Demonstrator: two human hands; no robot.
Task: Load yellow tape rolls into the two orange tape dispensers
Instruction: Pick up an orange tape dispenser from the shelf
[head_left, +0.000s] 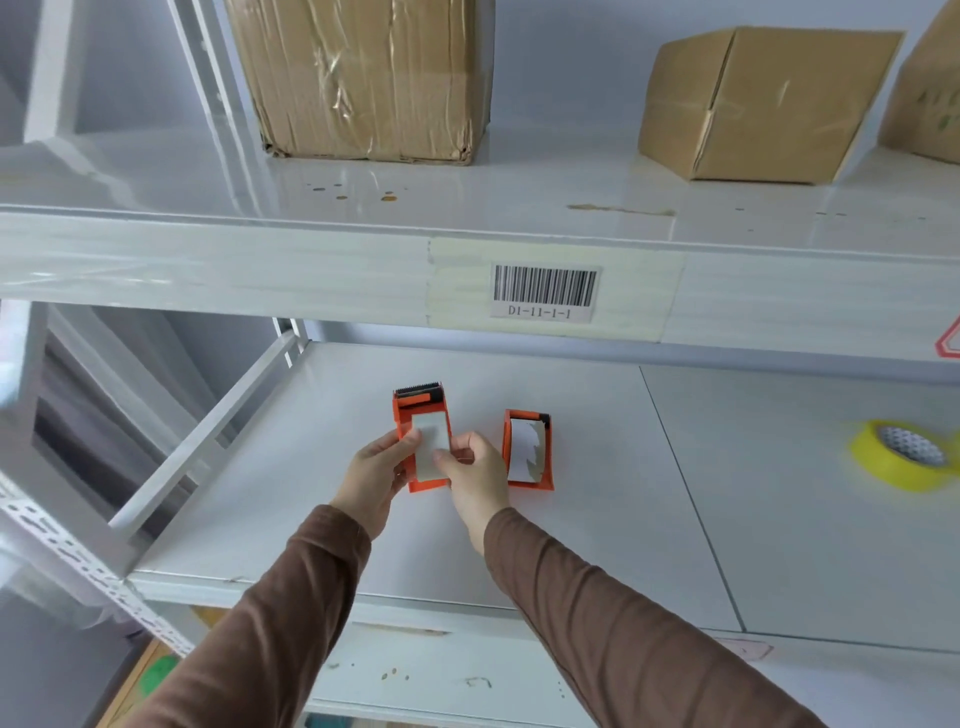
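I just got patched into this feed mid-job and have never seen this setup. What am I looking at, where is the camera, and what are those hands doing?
There is no machine here: a person in brown sleeves works with bare hands. The single picture comes from a camera worn on the head, looking forward and down onto a white shelf. The left hand and right hand both have a grip on one orange tape dispenser, which seems to hold a pale, empty core rather than yellow tape. A second orange dispenser lies just to its right, untouched. A yellow tape roll sits far right on the same shelf. Above, the upper shelf carries cardboard boxes and a barcode label.
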